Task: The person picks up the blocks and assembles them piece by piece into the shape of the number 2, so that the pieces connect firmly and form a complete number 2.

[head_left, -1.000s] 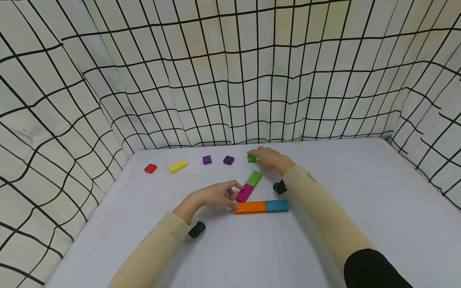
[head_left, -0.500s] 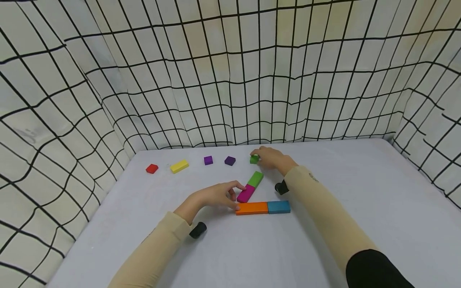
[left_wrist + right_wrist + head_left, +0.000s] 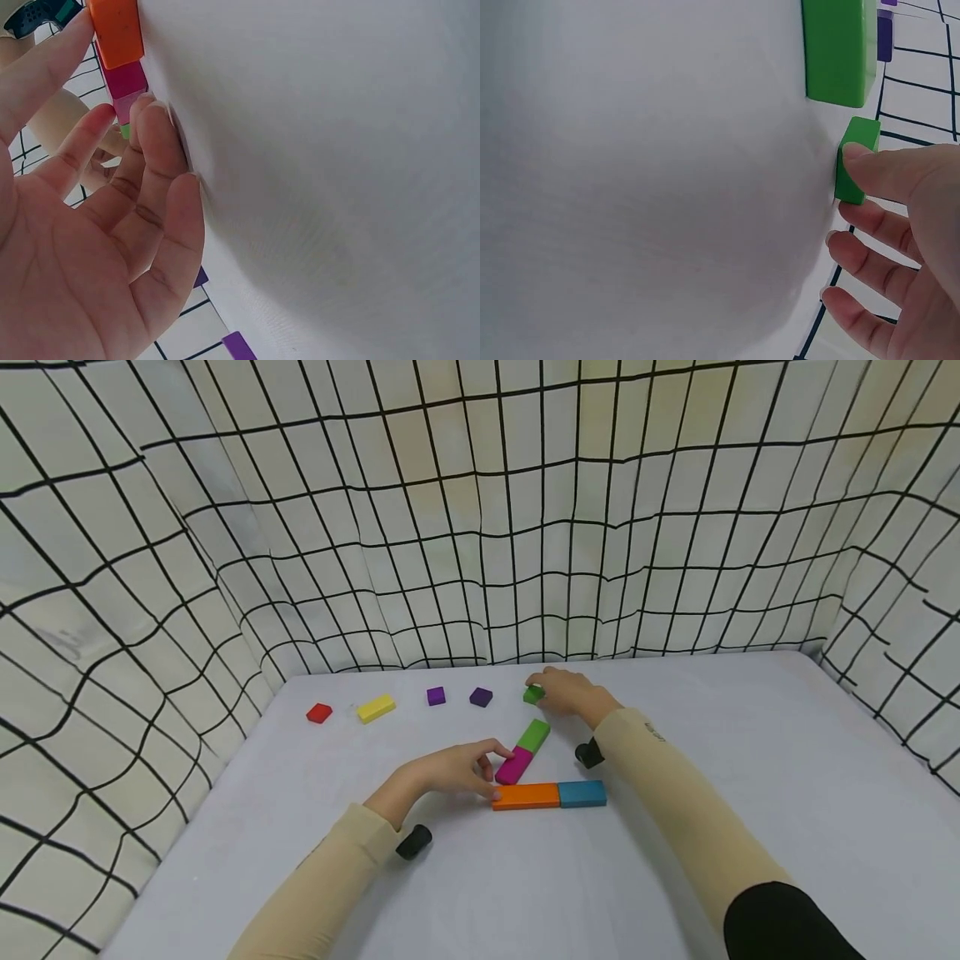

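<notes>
In the head view my left hand (image 3: pixel 455 768) rests over the middle of the table. Its thumb touches the left end of an orange block (image 3: pixel 527 797), and its index fingertip lies on a magenta block (image 3: pixel 514 766). The other fingers are loosely bent in the left wrist view. A blue block (image 3: pixel 582 793) sits end to end with the orange one, and a light green block (image 3: pixel 535 736) continues the magenta one at a slant. Farther back, my right hand (image 3: pixel 567 691) pinches a small green block (image 3: pixel 857 161) between thumb and index finger, close to the tabletop.
Along the back lie a red block (image 3: pixel 318 713), a yellow block (image 3: pixel 376 708), a purple block (image 3: pixel 436 696) and a dark purple block (image 3: pixel 481 697). Black netting (image 3: pixel 525 535) over white walls rises behind and beside the white table (image 3: pixel 465 893).
The small green block has turned slightly in my right hand's fingers. My left hand keeps its place on the orange and magenta blocks. The whole head view has shifted a little.
</notes>
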Action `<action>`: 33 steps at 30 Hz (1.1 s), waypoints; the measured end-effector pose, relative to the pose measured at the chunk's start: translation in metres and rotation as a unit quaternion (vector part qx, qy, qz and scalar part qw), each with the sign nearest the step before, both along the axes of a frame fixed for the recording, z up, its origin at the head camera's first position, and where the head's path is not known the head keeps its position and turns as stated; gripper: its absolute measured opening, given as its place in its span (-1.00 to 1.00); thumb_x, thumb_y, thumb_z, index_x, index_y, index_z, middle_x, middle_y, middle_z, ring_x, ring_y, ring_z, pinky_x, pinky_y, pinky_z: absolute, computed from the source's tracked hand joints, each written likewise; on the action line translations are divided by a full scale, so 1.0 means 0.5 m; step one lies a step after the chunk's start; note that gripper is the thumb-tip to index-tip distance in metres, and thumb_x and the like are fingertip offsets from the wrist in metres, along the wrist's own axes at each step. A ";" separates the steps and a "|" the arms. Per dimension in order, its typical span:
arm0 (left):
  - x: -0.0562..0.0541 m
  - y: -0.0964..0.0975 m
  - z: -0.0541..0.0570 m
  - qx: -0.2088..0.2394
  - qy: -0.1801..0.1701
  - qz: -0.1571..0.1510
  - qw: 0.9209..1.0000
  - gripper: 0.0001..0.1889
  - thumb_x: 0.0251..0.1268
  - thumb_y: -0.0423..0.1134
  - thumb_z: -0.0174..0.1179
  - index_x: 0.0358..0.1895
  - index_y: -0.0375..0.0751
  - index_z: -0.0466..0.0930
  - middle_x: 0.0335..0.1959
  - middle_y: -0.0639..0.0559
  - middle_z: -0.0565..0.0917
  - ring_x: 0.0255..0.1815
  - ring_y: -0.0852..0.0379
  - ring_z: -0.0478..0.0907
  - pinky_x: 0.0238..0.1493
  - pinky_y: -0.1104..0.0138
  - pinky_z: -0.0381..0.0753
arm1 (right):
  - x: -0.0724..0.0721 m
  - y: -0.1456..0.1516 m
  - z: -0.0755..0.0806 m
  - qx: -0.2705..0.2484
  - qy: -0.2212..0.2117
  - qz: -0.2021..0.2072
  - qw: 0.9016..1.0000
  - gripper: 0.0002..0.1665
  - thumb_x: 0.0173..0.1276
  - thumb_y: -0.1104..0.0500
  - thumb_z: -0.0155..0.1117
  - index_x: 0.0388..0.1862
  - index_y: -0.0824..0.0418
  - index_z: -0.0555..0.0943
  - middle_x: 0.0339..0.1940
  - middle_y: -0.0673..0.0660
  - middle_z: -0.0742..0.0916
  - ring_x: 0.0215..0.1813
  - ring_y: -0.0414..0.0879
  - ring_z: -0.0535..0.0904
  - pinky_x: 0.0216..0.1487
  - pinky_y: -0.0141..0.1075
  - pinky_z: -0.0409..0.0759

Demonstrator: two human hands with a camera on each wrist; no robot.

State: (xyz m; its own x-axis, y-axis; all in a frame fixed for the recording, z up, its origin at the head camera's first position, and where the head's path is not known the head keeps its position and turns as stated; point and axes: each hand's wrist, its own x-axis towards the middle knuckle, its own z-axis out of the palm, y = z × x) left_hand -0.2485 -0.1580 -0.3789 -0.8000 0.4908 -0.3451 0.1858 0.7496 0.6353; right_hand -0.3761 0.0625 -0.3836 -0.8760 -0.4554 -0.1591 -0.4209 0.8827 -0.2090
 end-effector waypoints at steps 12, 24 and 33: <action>-0.003 0.000 -0.003 0.005 -0.003 -0.004 1.000 -0.39 0.28 -0.24 0.43 0.38 -0.02 0.44 -0.20 0.02 0.57 -0.15 0.08 0.51 -0.07 0.23 0.55 | -0.001 0.007 -0.003 0.003 0.007 0.003 1.000 -0.43 0.53 0.11 0.27 0.47 0.09 0.46 0.37 0.25 0.53 0.25 0.14 0.53 0.36 0.14 0.42; -0.001 -0.001 -0.001 0.004 -0.001 0.000 1.000 -0.39 0.28 -0.23 0.43 0.38 -0.02 0.45 -0.20 0.02 0.57 -0.14 0.07 0.51 -0.05 0.21 0.55 | 0.006 0.008 0.003 0.008 0.020 0.013 1.000 -0.41 0.50 0.10 0.30 0.47 0.08 0.47 0.35 0.23 0.56 0.21 0.11 0.54 0.34 0.13 0.44; 0.000 0.000 0.002 0.006 0.000 -0.003 1.000 -0.40 0.28 -0.24 0.43 0.37 -0.03 0.45 -0.21 0.02 0.57 -0.15 0.08 0.51 -0.07 0.23 0.54 | 0.009 0.022 0.008 0.017 0.028 0.032 0.999 -0.43 0.49 0.11 0.32 0.44 0.10 0.49 0.29 0.22 0.60 0.18 0.11 0.57 0.30 0.13 0.47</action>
